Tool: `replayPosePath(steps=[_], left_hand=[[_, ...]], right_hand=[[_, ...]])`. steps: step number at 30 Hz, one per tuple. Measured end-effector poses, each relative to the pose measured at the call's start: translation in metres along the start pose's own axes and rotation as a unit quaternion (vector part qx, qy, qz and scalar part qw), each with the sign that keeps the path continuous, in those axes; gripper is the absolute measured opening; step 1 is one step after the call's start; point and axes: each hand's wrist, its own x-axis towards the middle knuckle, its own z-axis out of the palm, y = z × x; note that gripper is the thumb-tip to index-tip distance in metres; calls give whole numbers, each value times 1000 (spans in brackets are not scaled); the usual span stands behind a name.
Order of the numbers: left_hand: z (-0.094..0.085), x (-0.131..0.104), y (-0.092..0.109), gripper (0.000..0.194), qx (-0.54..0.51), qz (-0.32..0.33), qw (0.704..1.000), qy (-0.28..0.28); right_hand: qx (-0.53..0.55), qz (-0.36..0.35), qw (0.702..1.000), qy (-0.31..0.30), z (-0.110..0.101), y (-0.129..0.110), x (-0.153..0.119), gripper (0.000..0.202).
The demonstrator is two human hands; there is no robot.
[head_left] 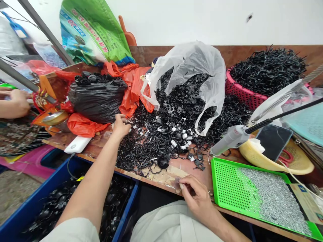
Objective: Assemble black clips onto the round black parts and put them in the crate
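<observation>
My left hand point(121, 126) reaches to the left edge of a heap of small black plastic parts point(143, 148), close to a black plastic bag. Its fingers are partly spread, with nothing clearly held. Low at the table's front edge, my right hand point(196, 193) has thumb and forefinger pinched together; whatever is between them is too small to name. White pieces point(173, 144) lie among the black parts. A round black part point(164, 162) sits near the heap's front. Right of my right hand, a green tray point(222, 185) holds many small silvery metal pins point(275, 195).
A grey electric screwdriver point(230, 137) hangs by a spring over the tray. Behind are a white plastic bag point(199, 57), a pink basket point(242, 90) and the black bag point(98, 101). A blue crate point(135, 198) stands below left. Another person's arm point(15, 104) is at far left.
</observation>
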Motion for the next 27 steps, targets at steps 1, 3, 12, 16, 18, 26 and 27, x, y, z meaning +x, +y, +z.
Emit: replayPosePath(steps=[1, 3, 12, 16, 18, 26, 27], left_hand=[[-3, -3, 0, 54, 3, 18, 1000, 5], [-3, -8, 2, 39, 10, 63, 998, 0], [24, -25, 24, 65, 69, 138, 977, -150], [30, -29, 31, 67, 94, 128, 977, -143], [35, -31, 34, 61, 102, 120, 979, -130], [39, -30, 38, 40, 90, 118, 983, -106], [39, -31, 39, 41, 87, 114, 984, -104]], right_hand=[[-1, -1, 1000, 2, 1, 1, 0, 15], [-5, -2, 1000, 4, 2, 3, -1, 16], [-18, 1, 1000, 5, 4, 4, -2, 14], [-19, -10, 1000, 7, 4, 6, -3, 15], [-19, -12, 1000, 8, 4, 8, -2, 15], [-7, -19, 1000, -3, 2, 6, -2, 16], [-7, -19, 1000, -4, 1, 5, -2, 15]])
